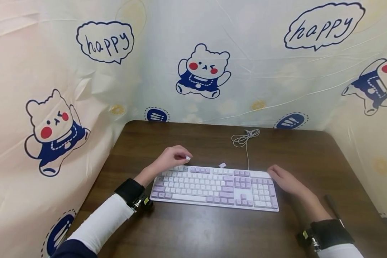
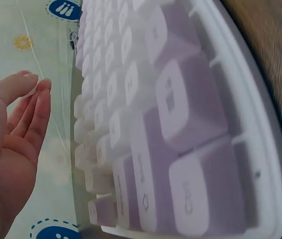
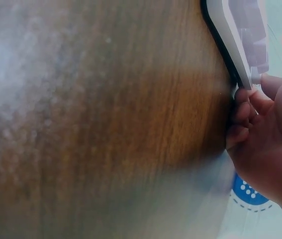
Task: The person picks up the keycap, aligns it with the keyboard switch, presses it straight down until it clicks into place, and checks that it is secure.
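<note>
At the far left a soft, creased cloth backdrop (image 1: 51,71) printed with cartoon bears and "happy" speech bubbles wraps round three sides of a dark brown wooden table (image 1: 196,233) with a smooth, faintly glossy grain and rounded corners. The left hand (image 1: 171,157), coming out of a white sleeve with a black wrist strap, hovers over the upper left corner of the keyboard, its thumb and forefinger pinched on a small, pale keycap (image 1: 188,157); in the left wrist view that keycap (image 2: 30,84) shows as a thin translucent sliver between the fingertips, held clear of the keys beside it. The keyboard (image 1: 213,186) is a long, flat full-size slab with a white plastic frame and rows of rounded, matte keys in white and pale lilac, lying square in the middle of the table. Just behind its top edge, apart from both hands, lies another small white keycap (image 1: 222,165) on the bare wood. A thin white cable (image 1: 246,143) runs back from the keyboard into a loose coil. The right hand (image 1: 285,181) rests at the keyboard's right end, fingers curled against its edge; the right wrist view shows the fingertips (image 3: 242,112) clasping the white rim (image 3: 233,45).
</note>
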Demonstrator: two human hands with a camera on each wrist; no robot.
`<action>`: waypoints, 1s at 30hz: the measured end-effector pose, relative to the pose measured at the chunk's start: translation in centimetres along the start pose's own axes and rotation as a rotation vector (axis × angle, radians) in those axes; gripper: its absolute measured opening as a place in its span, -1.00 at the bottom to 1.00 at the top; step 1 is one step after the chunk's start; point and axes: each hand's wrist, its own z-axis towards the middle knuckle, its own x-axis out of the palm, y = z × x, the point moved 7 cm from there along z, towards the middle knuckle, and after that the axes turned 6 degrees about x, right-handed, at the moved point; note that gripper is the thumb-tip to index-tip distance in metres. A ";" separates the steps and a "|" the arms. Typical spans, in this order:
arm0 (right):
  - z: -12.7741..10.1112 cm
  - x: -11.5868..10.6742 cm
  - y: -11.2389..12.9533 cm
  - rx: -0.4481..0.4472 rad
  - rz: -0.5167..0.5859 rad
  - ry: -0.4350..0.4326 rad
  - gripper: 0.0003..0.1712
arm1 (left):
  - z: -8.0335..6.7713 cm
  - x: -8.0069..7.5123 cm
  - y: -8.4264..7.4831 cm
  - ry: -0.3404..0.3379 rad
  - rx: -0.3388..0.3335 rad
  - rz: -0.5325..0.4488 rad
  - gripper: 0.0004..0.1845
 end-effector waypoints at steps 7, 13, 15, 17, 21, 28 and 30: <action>0.3 -0.2 -0.1 0.008 -0.007 -0.014 -0.58 | -0.2 0.1 -0.1 -0.046 -0.096 -0.149 -0.77; -0.1 0.1 -0.4 0.013 -0.022 -0.008 -0.62 | -0.8 0.7 -0.1 -0.021 -0.126 -0.166 -0.70; -0.1 0.1 -0.3 0.013 -0.014 -0.017 -0.61 | -1.0 0.4 -0.3 -0.027 -0.108 -0.116 -0.68; 0.0 0.1 -0.1 -0.003 -0.010 -0.025 -0.59 | -1.2 0.1 -0.4 -0.047 -0.079 -0.057 -0.70; -0.2 0.5 -0.1 0.016 -0.004 -0.016 -0.57 | -1.6 -0.2 -0.7 -0.073 -0.008 0.063 -0.72; -0.6 1.0 -0.7 0.045 -0.010 -0.009 -0.59 | -1.9 -0.2 -0.4 -0.111 -0.021 0.110 -0.74; -0.4 0.7 -0.5 0.043 -0.010 -0.014 -0.57 | -1.8 -0.3 -0.3 -0.109 -0.024 0.107 -0.75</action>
